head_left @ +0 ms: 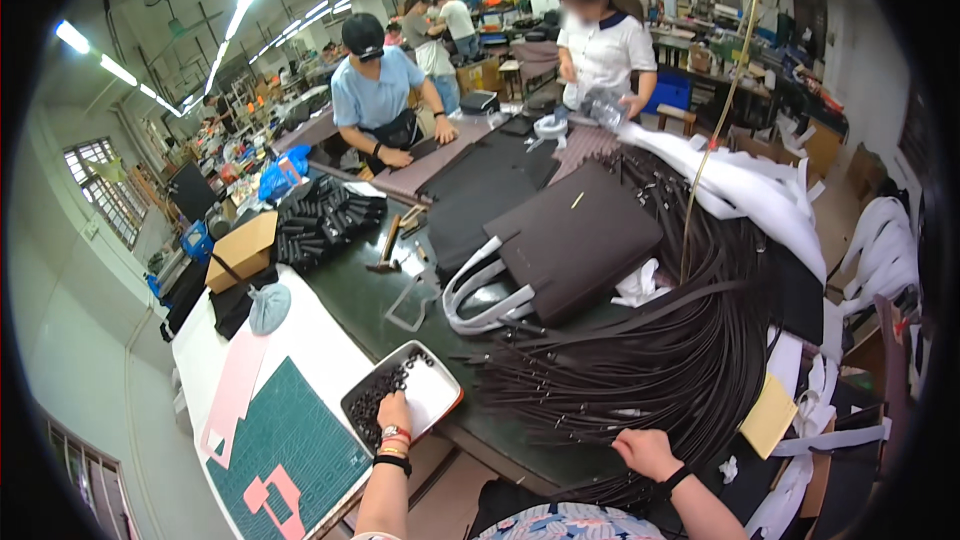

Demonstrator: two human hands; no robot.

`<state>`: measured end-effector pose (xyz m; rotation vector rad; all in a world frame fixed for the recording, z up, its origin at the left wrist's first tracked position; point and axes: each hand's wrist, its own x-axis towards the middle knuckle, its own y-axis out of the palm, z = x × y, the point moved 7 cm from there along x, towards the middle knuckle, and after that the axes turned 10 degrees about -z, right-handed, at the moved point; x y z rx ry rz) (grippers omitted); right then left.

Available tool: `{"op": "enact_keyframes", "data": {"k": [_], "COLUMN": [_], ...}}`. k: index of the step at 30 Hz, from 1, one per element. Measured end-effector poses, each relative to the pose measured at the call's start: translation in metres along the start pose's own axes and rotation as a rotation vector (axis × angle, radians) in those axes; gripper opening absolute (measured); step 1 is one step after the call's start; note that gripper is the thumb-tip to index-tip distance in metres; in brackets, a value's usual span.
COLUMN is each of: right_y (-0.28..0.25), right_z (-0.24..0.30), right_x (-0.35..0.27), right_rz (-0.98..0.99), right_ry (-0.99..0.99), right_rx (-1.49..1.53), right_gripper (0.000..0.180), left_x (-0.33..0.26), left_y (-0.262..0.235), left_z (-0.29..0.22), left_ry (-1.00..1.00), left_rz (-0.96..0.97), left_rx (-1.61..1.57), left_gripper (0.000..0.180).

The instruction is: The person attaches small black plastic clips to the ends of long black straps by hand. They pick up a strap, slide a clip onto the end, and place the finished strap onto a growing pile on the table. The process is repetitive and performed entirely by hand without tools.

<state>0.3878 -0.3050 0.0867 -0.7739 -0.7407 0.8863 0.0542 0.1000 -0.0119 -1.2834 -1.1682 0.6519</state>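
My left hand [395, 414] reaches into a white tray [436, 395] with a reddish outer edge. Its fingers are drawn together among many small black pieces [366, 404], and what they pinch is hidden. My right hand [648, 453] is closed at the near edge of a big bundle of dark brown straps [690, 365]. Between its thumb and finger appears to be the end of one strap. Several straps in the bundle carry small shiny metal fittings near their ends.
A dark tote bag [580, 238] with grey handles lies beyond the straps. A hammer [384, 248] rests left of it. At left are a green cutting mat [290, 435] and a pink template [236, 398]. Two people [385, 90] [605, 45] stand across the table. A yellow pad [768, 416] lies right.
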Motion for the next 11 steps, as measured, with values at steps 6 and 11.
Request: {"op": "enact_keyframes", "data": {"k": [6, 11], "right_y": [-0.021, -0.032], "right_z": [0.008, 0.012], "right_x": [-0.012, -0.014], "right_rz": [-0.062, -0.108], "right_ry": [0.018, 0.025], "right_rx": [0.02, 0.087], "right_gripper": [0.018, 0.017], "left_x": [0.002, -0.02], "left_y": [-0.034, -0.075], "left_z": [-0.006, -0.087], "left_ry": [-0.011, -0.362], "left_rz": [-0.16, 0.106], "left_rx": [-0.436, -1.308], "left_gripper": [0.011, 0.016]}}
